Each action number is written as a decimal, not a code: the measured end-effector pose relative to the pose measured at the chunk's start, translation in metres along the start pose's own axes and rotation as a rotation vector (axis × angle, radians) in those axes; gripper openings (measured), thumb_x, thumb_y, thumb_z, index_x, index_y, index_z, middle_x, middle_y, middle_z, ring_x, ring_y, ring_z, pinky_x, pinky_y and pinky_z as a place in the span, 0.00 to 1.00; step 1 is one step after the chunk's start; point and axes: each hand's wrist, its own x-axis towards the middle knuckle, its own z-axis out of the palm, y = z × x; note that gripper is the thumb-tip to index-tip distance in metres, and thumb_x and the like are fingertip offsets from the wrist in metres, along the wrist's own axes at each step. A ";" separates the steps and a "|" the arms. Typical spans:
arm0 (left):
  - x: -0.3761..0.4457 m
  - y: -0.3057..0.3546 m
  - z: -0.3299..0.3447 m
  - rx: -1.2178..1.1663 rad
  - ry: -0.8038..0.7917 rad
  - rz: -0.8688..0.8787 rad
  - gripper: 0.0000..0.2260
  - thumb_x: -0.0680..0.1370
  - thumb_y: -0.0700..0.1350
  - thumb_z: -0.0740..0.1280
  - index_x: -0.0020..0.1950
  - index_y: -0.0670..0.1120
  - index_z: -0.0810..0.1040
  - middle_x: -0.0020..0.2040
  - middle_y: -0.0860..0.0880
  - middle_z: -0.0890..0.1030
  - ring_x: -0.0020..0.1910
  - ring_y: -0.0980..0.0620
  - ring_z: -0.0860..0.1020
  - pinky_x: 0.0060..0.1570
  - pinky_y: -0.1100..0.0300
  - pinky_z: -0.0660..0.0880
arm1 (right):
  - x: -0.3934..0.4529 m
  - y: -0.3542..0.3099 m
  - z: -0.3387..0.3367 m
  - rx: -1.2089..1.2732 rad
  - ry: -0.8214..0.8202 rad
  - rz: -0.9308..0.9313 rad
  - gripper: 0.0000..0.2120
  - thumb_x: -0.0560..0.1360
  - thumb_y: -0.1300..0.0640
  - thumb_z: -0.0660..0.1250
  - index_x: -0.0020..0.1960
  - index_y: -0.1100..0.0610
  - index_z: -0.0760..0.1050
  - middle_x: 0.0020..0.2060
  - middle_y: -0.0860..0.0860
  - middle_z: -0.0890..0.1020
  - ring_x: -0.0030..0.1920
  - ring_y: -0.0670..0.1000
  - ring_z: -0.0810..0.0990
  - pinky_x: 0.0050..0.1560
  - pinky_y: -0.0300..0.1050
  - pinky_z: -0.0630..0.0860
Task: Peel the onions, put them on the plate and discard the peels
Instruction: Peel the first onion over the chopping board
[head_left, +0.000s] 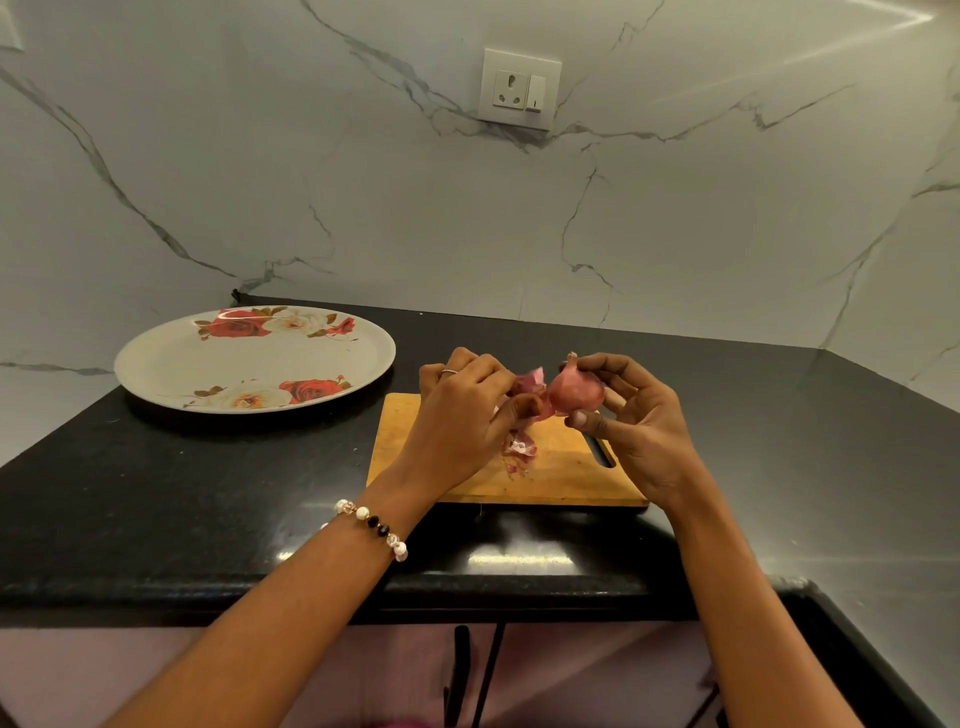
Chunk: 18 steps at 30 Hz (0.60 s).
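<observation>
Hands curled — right (631, 415) grips onion (575, 391), left (467, 410) pinches peel (531, 387).

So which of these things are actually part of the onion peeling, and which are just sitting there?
Part of the job:
- onion, held in the right hand
- peel, pinched by the left hand
- loose peels on the cutting board
- floral plate, no onions on it

Just there:
- wall socket
- bead bracelet
</observation>
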 end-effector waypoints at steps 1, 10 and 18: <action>0.000 0.001 0.000 -0.017 0.008 -0.015 0.25 0.78 0.63 0.54 0.49 0.46 0.82 0.47 0.50 0.82 0.49 0.49 0.76 0.45 0.53 0.61 | 0.000 0.000 0.000 -0.004 -0.019 -0.010 0.26 0.62 0.56 0.83 0.58 0.52 0.79 0.60 0.52 0.81 0.65 0.60 0.77 0.58 0.54 0.80; -0.001 0.004 -0.001 -0.025 -0.084 -0.005 0.23 0.72 0.63 0.66 0.56 0.49 0.82 0.51 0.51 0.82 0.56 0.50 0.74 0.51 0.54 0.55 | -0.001 0.000 0.006 0.164 -0.144 0.116 0.33 0.64 0.51 0.82 0.65 0.55 0.74 0.64 0.61 0.76 0.63 0.65 0.78 0.56 0.55 0.81; -0.001 0.006 -0.001 -0.073 0.030 0.002 0.09 0.70 0.53 0.71 0.45 0.50 0.85 0.39 0.53 0.83 0.45 0.54 0.74 0.48 0.52 0.55 | 0.001 -0.001 0.006 0.159 -0.128 0.111 0.34 0.67 0.47 0.80 0.68 0.55 0.70 0.64 0.61 0.77 0.62 0.64 0.78 0.55 0.57 0.81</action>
